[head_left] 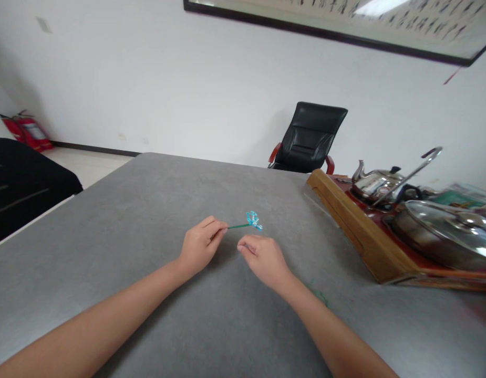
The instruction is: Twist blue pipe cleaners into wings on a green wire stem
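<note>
My left hand (201,242) is closed in a pinch on the green stem of a small artificial flower (254,220). Its light blue and white head, apparently beaded, points to the right, just above the table. My right hand (265,258) hovers just below the flower, apart from the stem. Its thumb and fingertips are pressed together, and anything between them is too small to make out. Beside my right forearm, some thin green strands (319,295) lie on the table, partly hidden by the arm.
A grey table (148,210) spreads under both hands. To the right stands a wooden tea tray (345,231) with a steel kettle (379,184) and a lidded pan (443,236). Beyond the table are a black chair (316,136) and, far left, red fire extinguishers (28,131).
</note>
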A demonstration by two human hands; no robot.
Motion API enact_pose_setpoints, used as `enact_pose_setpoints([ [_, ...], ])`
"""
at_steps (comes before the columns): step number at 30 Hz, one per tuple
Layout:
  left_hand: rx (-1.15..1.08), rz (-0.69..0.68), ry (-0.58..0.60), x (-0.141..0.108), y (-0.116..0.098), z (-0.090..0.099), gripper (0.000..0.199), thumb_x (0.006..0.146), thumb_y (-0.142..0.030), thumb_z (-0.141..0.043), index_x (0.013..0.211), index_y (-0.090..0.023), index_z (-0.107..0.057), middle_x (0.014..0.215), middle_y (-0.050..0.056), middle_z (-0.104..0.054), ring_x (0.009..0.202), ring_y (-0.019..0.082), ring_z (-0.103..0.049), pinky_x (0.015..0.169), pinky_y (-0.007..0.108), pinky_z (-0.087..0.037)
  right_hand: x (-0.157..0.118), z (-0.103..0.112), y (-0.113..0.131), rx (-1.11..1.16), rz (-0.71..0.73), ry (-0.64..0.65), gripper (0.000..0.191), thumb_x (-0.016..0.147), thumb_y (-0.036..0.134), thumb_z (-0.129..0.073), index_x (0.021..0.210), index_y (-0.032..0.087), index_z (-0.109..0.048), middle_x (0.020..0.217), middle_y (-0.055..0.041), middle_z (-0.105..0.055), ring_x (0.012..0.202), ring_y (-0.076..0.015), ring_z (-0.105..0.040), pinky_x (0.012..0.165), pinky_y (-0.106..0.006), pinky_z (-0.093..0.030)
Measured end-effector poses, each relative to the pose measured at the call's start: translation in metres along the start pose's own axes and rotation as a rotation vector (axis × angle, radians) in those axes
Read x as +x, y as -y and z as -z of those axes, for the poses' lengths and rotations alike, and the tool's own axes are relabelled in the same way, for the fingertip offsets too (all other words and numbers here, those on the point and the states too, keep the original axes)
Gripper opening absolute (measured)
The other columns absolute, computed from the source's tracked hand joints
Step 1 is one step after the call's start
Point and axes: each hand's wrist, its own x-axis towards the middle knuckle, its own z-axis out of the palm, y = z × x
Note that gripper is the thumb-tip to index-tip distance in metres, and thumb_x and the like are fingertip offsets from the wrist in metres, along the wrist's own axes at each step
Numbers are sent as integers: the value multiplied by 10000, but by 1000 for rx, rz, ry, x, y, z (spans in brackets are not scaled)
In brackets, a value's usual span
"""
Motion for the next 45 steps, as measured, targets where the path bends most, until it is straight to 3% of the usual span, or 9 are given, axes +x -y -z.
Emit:
enact_pose_setpoints([
  [5, -129, -84, 50, 1, 0, 0, 205, 933, -235, -445, 912, -172, -639, 759, 30, -587, 712, 130, -545, 654, 239, -435, 3, -12, -16, 198, -124, -16, 168, 824, 224, -533, 733, 204, -673, 499, 52, -470, 489, -109, -414, 503, -216, -284],
  [10, -136, -190, 144, 1, 0, 2, 210, 938, -210, -431, 950, -188, -640, 819, 51, -612, 781, 149, -562, 718, 267, -432, 8, -12, -32, 511, -106, -29, 162, 792, 262, -564, 686, 172, -647, 625, 18, -562, 596, -118, -486, 573, -223, -352],
  [12, -102, -238, 158, 1, 0, 2, 212, 937, -203, -433, 966, -195, -643, 836, 52, -622, 799, 153, -564, 735, 275, -419, 11, -9, -38, 573, -117, -12, 185, 777, 301, -579, 687, 156, -650, 579, 25, -521, 555, -108, -457, 532, -219, -330],
  [17, -6, -346, 219, 0, -2, 5, 228, 935, -168, -422, 976, -204, -643, 841, 42, -637, 787, 145, -555, 716, 280, -385, 17, -5, -47, 595, -192, -22, 242, 753, 372, -586, 717, 143, -656, 471, 76, -323, 442, -80, -288, 442, -215, -208],
  [23, 180, -524, 251, -1, -6, 6, 239, 926, -141, -412, 974, -216, -634, 845, 28, -646, 743, 139, -537, 642, 284, -334, 17, 8, -43, 563, -134, -9, 186, 765, 321, -604, 727, 153, -675, 521, 62, -372, 506, -85, -316, 493, -217, -236],
  [28, 282, -592, 223, 0, -6, 4, 205, 922, -145, -426, 965, -214, -615, 816, 7, -642, 696, 134, -506, 609, 296, -300, 16, 22, -31, 451, -77, -29, 168, 804, 292, -592, 749, 162, -682, 516, 62, -387, 506, -89, -350, 495, -217, -249],
  [36, 357, -542, 153, 1, -4, 4, 229, 905, -119, -404, 960, -191, -613, 771, 16, -625, 671, 145, -500, 584, 302, -297, 6, 44, 1, 165, 113, -81, 138, 863, 204, -555, 788, 190, -671, 718, 9, -641, 677, -115, -561, 632, -222, -360],
  [41, 361, -434, 72, 0, -1, 5, 214, 877, -110, -455, 993, -184, -618, 796, 32, -632, 700, 160, -510, 599, 295, -332, -5, 48, 21, -7, 188, -28, 157, 898, 200, -508, 849, 196, -657, 819, -2, -681, 763, -128, -613, 677, -225, -376],
  [45, 255, -292, 31, -2, 0, 4, 194, 897, -135, -456, 987, -176, -624, 831, 40, -634, 743, 158, -537, 648, 272, -395, -8, 42, 31, -174, 188, 11, 188, 903, 202, -484, 832, 177, -656, 790, -29, -682, 742, -152, -627, 651, -245, -371],
])
